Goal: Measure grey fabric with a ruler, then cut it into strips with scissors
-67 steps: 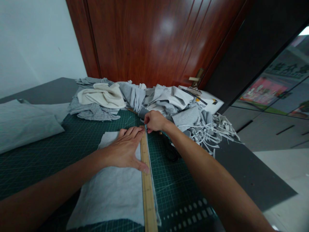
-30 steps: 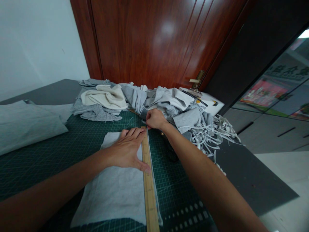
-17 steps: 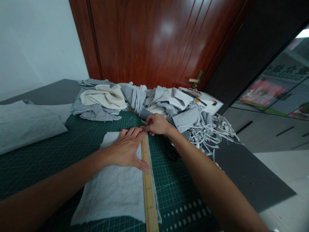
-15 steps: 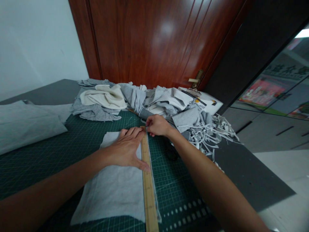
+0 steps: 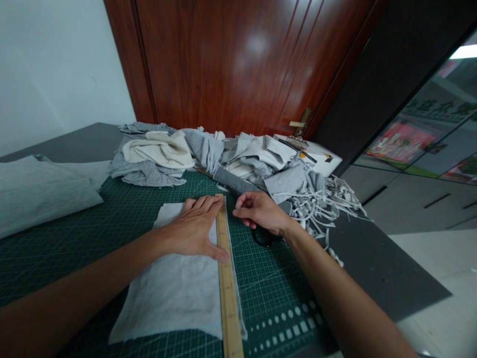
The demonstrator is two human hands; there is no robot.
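Observation:
A light grey piece of fabric (image 5: 175,293) lies flat on the green cutting mat (image 5: 268,283). Along its right side runs a wooden ruler (image 5: 228,293), with a narrow strip of the cloth showing beyond it. My left hand (image 5: 197,228) is spread flat, pressing on the fabric, its fingertips and thumb on the ruler. To the right of the ruler's far end, my right hand (image 5: 261,211) is raised over the mat with its fingers curled in a pinch. Whatever it pinches is too small or hidden to make out. Black scissors handles (image 5: 265,238) show partly beneath this hand.
Grey cloth pieces (image 5: 204,146) and a cream cloth (image 5: 160,149) are heaped at the back. Thin fabric strips (image 5: 324,204) tangle at the right, in front of a white box (image 5: 324,154). More grey fabric (image 5: 44,189) lies at the left. A wooden door (image 5: 223,64) stands behind.
My right hand has moved away from the ruler's far end, to the right and a little nearer to me. My left hand stays flat on the fabric and ruler.

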